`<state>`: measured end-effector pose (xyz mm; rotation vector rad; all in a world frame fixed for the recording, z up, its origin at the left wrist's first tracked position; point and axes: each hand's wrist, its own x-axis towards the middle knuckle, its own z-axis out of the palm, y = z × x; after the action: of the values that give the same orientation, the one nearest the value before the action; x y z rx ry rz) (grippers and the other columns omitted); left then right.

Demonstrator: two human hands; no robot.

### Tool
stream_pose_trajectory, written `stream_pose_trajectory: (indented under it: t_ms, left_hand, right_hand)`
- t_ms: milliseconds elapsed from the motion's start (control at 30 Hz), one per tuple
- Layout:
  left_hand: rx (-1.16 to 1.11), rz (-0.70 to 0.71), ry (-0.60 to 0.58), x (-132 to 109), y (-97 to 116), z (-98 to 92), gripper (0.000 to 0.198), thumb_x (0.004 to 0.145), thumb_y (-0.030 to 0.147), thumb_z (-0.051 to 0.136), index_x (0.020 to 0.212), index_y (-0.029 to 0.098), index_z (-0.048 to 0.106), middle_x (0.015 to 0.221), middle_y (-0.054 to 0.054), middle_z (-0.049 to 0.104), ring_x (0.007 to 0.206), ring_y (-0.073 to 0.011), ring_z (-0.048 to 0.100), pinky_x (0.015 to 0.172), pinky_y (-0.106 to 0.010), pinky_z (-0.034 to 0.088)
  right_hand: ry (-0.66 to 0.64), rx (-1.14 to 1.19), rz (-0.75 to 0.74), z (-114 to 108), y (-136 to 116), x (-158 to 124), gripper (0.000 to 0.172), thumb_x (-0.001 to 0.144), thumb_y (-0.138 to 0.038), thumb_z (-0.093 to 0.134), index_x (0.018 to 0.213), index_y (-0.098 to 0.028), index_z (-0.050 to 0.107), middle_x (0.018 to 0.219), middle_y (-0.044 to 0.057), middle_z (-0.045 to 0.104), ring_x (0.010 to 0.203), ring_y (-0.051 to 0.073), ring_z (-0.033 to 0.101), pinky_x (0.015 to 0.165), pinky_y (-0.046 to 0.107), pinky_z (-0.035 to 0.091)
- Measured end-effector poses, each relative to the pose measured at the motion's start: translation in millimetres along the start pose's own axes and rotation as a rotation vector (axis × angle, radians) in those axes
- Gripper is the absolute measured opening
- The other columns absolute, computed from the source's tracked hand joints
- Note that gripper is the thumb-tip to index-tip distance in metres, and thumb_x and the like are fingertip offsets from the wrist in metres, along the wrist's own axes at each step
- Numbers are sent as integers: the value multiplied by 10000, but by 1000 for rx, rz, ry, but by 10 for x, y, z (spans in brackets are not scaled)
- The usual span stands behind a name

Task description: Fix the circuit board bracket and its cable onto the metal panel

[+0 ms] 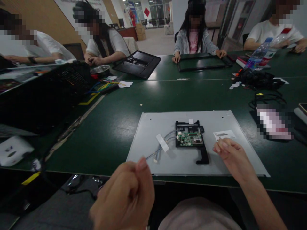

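A grey metal panel [144, 143] lies flat on the green table before me. On it sits a black plastic bracket [203, 155] carrying a green circuit board [188, 139]. Thin grey cables [170, 132] run left from the board under a strip of white tape [162, 142]. One cable reaches the thumb tip of my left hand [127, 195], which is closed in the foreground; whether it grips that cable is hidden. My right hand [233, 156] hovers over the panel's right side, fingertips pinched, near a white label [224, 135]. Anything inside that pinch is too small to make out.
A black monitor housing [43, 95] stands at left, beside a white device [15, 150]. Across the table [115, 105], a person holds a black frame [203, 68]. A black back cover [139, 64], plastic bottles [260, 54] and a phone [273, 123] lie around. Several people sit opposite.
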<state>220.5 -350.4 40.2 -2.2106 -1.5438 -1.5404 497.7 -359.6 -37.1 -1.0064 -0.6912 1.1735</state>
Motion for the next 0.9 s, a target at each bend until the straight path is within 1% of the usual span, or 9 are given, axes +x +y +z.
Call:
stream_pose_trajectory:
  t_ms: [67,133,233,300,400,533,667,767,900]
  left_hand:
    - [90,40,-25,93,-122,300,462,889,180,631,552,170,315,499,58,320,465,-72,304,494,-238,262]
    - [195,59,-155,129,-256,531,386,933,222,551,584,188,391,541,32,431,496,-98,392,521,-252,307]
    - [261,32,-359,91,-434,743,181,958,248,460,863,191,603,863,-63,659,801,-192,611,729,-300,459]
    - [262,27,-437,43,-511,828,205,937,209,456,1044,184,629,1084,-104,673,1013,-246,617,887,-366,473]
    - [261,34,-501,-8,-548,901,232,900,156,475,1056,187,643,1153,-106,675,1088,-268,608,971,-420,454]
    - [296,-3,-531,-23,-516,921,224,885,144,502,1053,191,642,1144,-100,695,1073,-272,627,1028,-477,411]
    - [262,-37,-543,-36,-527,926,253,893,155,499,1105,187,633,1209,-112,681,1121,-274,627,1056,-495,400]
    - [215,-37,-535,-59,-577,947,262,892,158,498,1114,177,636,1238,-126,667,1142,-281,620,1022,-470,448]
    - [154,-69,-513,-85,-645,961,313,891,195,516,1186,167,616,1224,-129,665,1137,-288,618,1009,-471,473]
  right_hand:
    - [91,-198,-65,-58,-26,57,424,838,-336,701,540,-218,423,601,-34,481,632,130,489,654,258,440]
    - [92,-444,-119,-86,-98,124,353,862,-358,671,586,-223,496,659,-16,556,684,150,533,683,285,450]
    - [-75,-811,-219,-62,-251,256,176,921,-390,581,882,-239,663,965,45,690,942,226,630,871,395,488]
    - [-213,-1011,-322,-21,-316,371,271,955,-386,519,1154,-255,648,1250,77,650,1183,266,578,1037,484,423]
    - [-375,-1228,-425,43,-285,579,419,976,-388,466,1368,-261,545,1467,76,521,1421,293,373,1161,551,285]
    - [-495,-1452,-420,120,-127,826,484,983,-406,431,1443,-265,483,1511,61,478,1461,326,297,1176,621,201]
    - [-511,-1539,-403,183,-32,910,476,991,-422,402,1428,-260,503,1499,71,491,1449,350,316,1159,692,136]
    - [-504,-1533,-389,206,-12,896,471,994,-417,391,1420,-259,513,1492,79,498,1438,360,336,1145,716,136]
    - [-461,-1499,-386,182,-74,854,500,997,-433,385,1462,-263,456,1524,76,457,1453,349,308,1154,695,142]
